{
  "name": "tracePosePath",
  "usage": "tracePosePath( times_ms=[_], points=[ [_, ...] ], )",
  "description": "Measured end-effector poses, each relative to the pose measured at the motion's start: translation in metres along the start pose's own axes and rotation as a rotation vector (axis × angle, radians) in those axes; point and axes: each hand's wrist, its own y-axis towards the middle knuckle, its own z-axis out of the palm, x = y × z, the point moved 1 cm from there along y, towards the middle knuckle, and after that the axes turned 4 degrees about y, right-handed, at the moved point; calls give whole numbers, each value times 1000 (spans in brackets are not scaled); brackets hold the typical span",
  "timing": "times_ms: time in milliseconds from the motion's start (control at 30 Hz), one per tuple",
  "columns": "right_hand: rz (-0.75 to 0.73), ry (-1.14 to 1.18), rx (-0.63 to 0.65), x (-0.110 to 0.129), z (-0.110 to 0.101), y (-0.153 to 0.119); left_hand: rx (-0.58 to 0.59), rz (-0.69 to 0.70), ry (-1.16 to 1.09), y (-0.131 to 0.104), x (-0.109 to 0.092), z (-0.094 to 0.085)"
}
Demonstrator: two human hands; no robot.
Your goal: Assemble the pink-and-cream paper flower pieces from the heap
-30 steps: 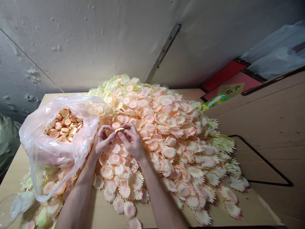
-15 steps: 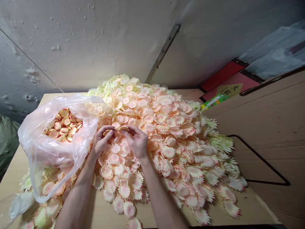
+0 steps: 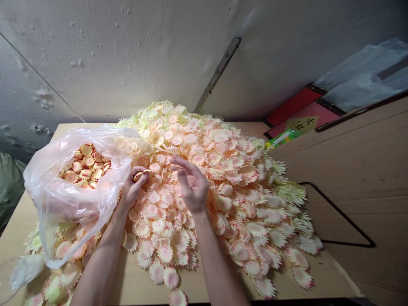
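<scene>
My left hand (image 3: 131, 189) is closed, pinching a small stack of cream flower petal discs (image 3: 139, 174) with red-tipped edges between thumb and fingers. It is beside the right rim of a clear plastic bag (image 3: 110, 193), which holds several smaller cupped flower pieces (image 3: 85, 163) with dark red edges. My right hand (image 3: 194, 189) is apart from it, over the large heap of pale pink and cream petal discs (image 3: 219, 159). Its fingers are stretched out, the thumb is away from them, and nothing shows in its grasp.
The heap spreads across a light wooden table (image 3: 137, 280) towards its front edge. More discs (image 3: 60, 282) lie front left, by a clear plastic cup-like item (image 3: 24, 272). A grey wall (image 3: 127, 63) stands behind. Cardboard (image 3: 360, 170), a bent black rod (image 3: 344, 212) and red boxes (image 3: 296, 106) are at right.
My hands were close together, both at the discs. My right hand has drawn away to the right and opened, while my left hand keeps its discs and has shifted slightly left.
</scene>
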Motion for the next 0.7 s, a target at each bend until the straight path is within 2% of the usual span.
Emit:
tracePosePath(
  times_ms=[67, 167, 233, 300, 400, 500, 600, 700],
  points=[
    [-102, -52, 1, 24, -12, 3, 28, -16, -34, -1, 0, -1],
    [-214, -262, 186, 64, -29, -11, 18, -18, -25, -3, -1, -2],
    [-253, -420, 351, 87, -34, -37, -25, -23, 4, -3, 0, -4],
    [-245, -568, 498, 99, -35, -74, -60, -37, 27, -3, 3, -5],
    [-259, -866, 702, 94, -28, -131, -83, -57, 28, -1, 8, -5],
    [-310, -1002, 775, 72, -21, -163, -109, -77, -21, -1, 9, -2],
    [-342, -1079, 714, 48, -18, -158, -146, -87, -36, -3, 4, 0],
    [-360, -1163, 625, 30, -19, -130, -184, -87, -7, -7, -4, 0]
  ],
)
